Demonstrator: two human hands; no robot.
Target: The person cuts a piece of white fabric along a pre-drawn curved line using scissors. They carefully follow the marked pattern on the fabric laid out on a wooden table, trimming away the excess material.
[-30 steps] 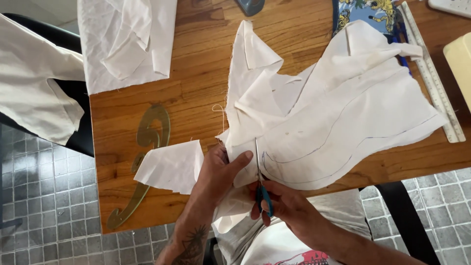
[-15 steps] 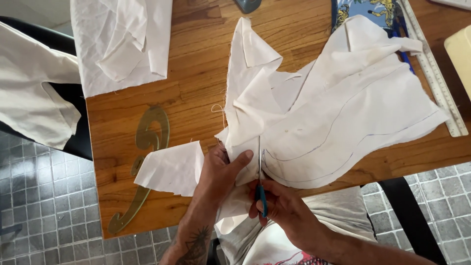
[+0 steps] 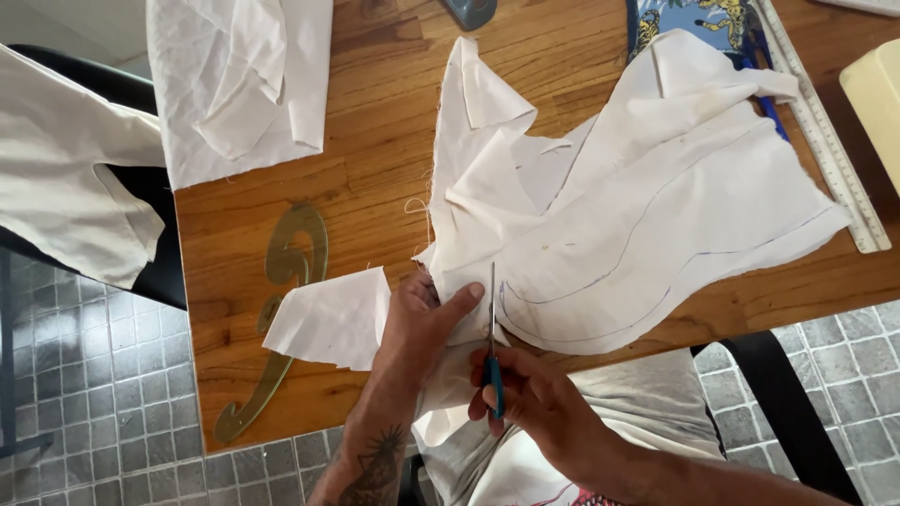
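While my left hand (image 3: 427, 323) presses flat on the white fabric (image 3: 619, 234) at the wooden table's (image 3: 375, 159) near edge, my right hand (image 3: 534, 403) closes around blue-handled scissors (image 3: 493, 351) (blades barely in), leaving nearly all the pen-drawn curve (image 3: 637, 234) uncut.

You have a brown wooden table (image 3: 375, 178) before you. A large piece of white cloth marked with curved pen lines (image 3: 647, 225) spreads over its right half and hangs over the near edge. A folded white cloth (image 3: 234, 84) lies at the far left corner. A translucent yellowish curve ruler (image 3: 281, 300) lies near the left edge, with a small white cloth scrap (image 3: 328, 319) just beside it. A long clear straight ruler (image 3: 825, 131) runs along the right side.
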